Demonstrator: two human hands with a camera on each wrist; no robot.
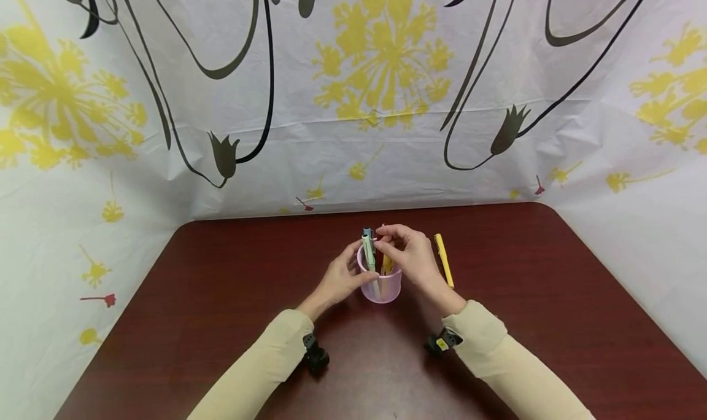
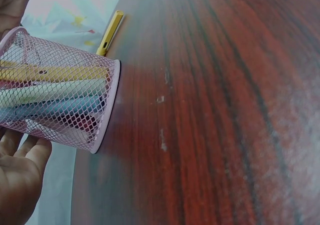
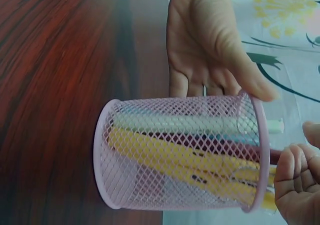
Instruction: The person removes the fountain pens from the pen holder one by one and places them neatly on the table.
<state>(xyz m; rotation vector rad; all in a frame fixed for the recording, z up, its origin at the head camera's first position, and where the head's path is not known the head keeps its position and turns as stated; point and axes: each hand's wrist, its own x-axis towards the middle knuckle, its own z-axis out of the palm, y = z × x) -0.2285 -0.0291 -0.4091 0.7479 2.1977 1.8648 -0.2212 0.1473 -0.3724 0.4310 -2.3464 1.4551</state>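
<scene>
A pink mesh pen holder point(image 1: 382, 288) stands on the table with several pens in it. My left hand point(image 1: 341, 279) holds it from the left, thumb at the near rim and fingers round the side. Over the holder's mouth, my right hand point(image 1: 411, 254) has its thumb and fingertips at the top of a dark red pen point(image 3: 274, 156), pinching it; the fingers partly hide that end. Beside it in the holder lean a pale green pen point(image 1: 368, 254), a blue pen point(image 2: 60, 107) and yellow pens point(image 3: 200, 177).
Another yellow pen point(image 1: 444, 260) lies on the dark red-brown wooden table point(image 1: 248, 272), right of the right hand. A white sheet with yellow flowers point(image 1: 386, 58) hangs behind the table and along its sides. Wrist cameras point(image 1: 316, 353) sit at both cuffs.
</scene>
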